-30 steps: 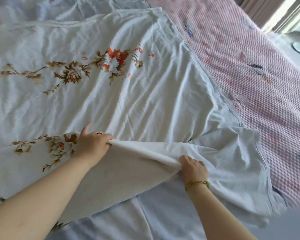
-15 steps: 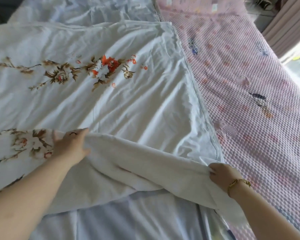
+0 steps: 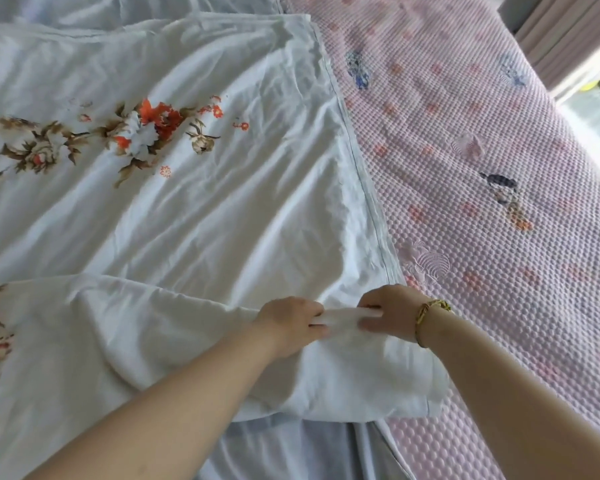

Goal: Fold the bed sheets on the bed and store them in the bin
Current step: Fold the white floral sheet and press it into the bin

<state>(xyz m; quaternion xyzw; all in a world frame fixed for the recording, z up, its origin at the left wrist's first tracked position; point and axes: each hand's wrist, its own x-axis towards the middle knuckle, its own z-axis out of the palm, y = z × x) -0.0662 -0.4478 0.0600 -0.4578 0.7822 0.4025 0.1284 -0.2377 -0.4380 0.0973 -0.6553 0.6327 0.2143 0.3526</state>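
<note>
A white bed sheet (image 3: 194, 216) printed with orange and brown flowers lies spread over the left of the bed. Its near edge is turned up and folded back over itself. My left hand (image 3: 288, 325) and my right hand (image 3: 388, 315) sit close together at the sheet's right near corner. Both pinch the same short strip of the folded edge (image 3: 343, 317), stretched between them. A gold bracelet is on my right wrist. No bin shows in this view.
A pink quilted bed cover (image 3: 482, 202) with small printed figures fills the right half of the bed. A pale blue sheet (image 3: 291, 448) lies under the white one near me. Curtains and a bright window (image 3: 589, 74) stand at the far right.
My left hand has slid right along the folded edge from near the flower print to meet my right hand. The right hand has stayed at the corner, and the fold lies flatter.
</note>
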